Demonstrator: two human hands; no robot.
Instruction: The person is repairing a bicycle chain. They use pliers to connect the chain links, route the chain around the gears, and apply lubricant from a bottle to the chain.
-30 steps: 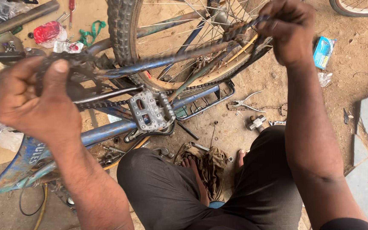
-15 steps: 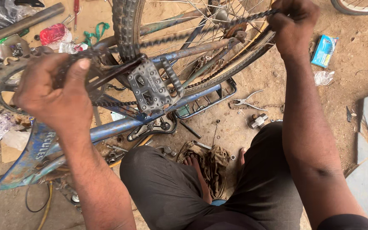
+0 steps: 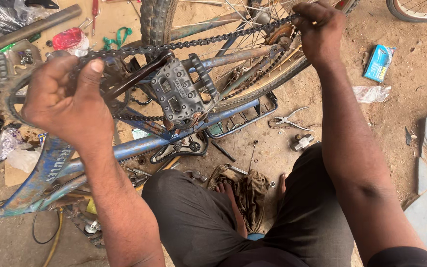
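A blue bicycle frame lies upside down on the dirt in front of me. My left hand grips the chain where it wraps the front chainring. A grey pedal on its crank arm sticks up just right of that hand. My right hand pinches the chain's far end at the rear sprocket, beside the spoked rear wheel. The chain runs taut between both hands.
Pliers, a metal socket and small bolts lie on the ground to the right. A blue box and a plastic wrapper sit farther right. A dirty rag is by my knees. Tools and bags clutter the top left.
The crank has turned, so the pedal moved up and to the right. My left hand shifted along the chainring, and the chain is now stretched straighter toward my right hand.
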